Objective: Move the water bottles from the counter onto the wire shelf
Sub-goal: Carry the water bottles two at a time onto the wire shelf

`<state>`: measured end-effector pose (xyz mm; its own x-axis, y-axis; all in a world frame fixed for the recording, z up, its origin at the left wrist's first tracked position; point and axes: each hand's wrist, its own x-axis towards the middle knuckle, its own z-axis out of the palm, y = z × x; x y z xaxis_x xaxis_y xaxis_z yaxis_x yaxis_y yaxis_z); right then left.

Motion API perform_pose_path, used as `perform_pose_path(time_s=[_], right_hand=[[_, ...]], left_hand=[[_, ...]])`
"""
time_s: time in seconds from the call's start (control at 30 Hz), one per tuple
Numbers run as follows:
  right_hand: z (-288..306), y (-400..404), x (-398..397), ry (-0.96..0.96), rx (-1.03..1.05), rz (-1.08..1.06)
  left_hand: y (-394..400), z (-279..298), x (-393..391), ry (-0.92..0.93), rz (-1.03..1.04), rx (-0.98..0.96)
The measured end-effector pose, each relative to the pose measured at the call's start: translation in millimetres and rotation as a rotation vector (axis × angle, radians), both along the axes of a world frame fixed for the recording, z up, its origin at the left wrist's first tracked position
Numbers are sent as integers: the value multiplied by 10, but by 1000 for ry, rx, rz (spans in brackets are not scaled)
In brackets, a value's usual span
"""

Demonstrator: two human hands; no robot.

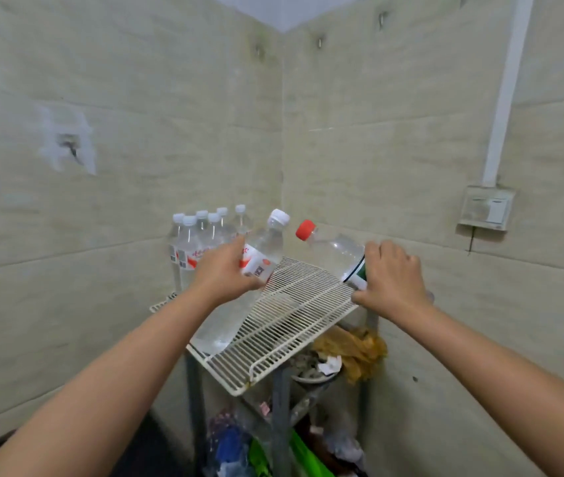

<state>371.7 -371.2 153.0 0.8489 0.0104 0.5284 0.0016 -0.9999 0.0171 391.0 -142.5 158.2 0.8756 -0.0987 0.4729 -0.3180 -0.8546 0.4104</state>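
A white-capped bottle (267,247) is gripped by the left hand (224,270), fingers wrapped around its labelled middle. It tilts with the cap toward 1 o'clock, and its clear lower body slopes down toward 7 o'clock, apparently with the base against the wire shelf (284,325); through the clear plastic that contact is hard to confirm. At 3 o'clock from it, a red-capped bottle (334,251) is clasped by the right hand (390,278), closed around the green-and-white label. This bottle leans strongly, cap pointing toward 10 o'clock, and sits over the shelf's far right edge; I cannot tell whether it touches the wires.

At 9 o'clock from the white-capped bottle, a cluster of upright bottles (201,242) with white caps stands close together at the shelf's back left, next to the wall (119,132). The shelf is a white grid with a raised lip at its near edge, set on grey legs (280,407) in the corner of the tiled room.

Below the shelf, toward 5 o'clock, lie a crumpled yellowish bag (353,349) and a bowl (311,375) of scraps, with blue and green bags (256,449) lower down. On the right wall at 3 o'clock sits a covered socket (485,210) under a white conduit (507,84).
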Motion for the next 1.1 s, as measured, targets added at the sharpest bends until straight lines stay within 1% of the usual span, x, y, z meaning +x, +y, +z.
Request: perform_pose_path(time_s=[0.13, 0.3, 0.37, 0.5, 0.67, 0.8, 0.93, 1.03, 1.1], right_hand=[[60, 159, 803, -19, 6, 147], [-141, 379, 1829, -2, 39, 351], [-258, 467, 2197, 45, 61, 440], [-453, 598, 2804, 138, 123, 608], [-694, 668, 3366, 203, 282, 706], [-793, 704, 3679, 220, 416, 754], [-859, 686, 3868, 253, 537, 779], [-851, 651, 3950, 324, 617, 803], [-837, 615, 3993, 367, 695, 841]], left_hand=[[-10, -41, 563, -15, 54, -157], [-51, -335, 1201, -5, 204, -453], [-108, -460, 1409, 9, 270, -539], [-285, -557, 1792, 36, 374, -645], [-422, -652, 2185, 6, 467, -676], [-485, -661, 2445, -17, 515, -642], [-549, -668, 2629, 6, 490, -593], [-547, -689, 2719, 31, 511, -538], [-523, -669, 2743, 70, 526, -536]])
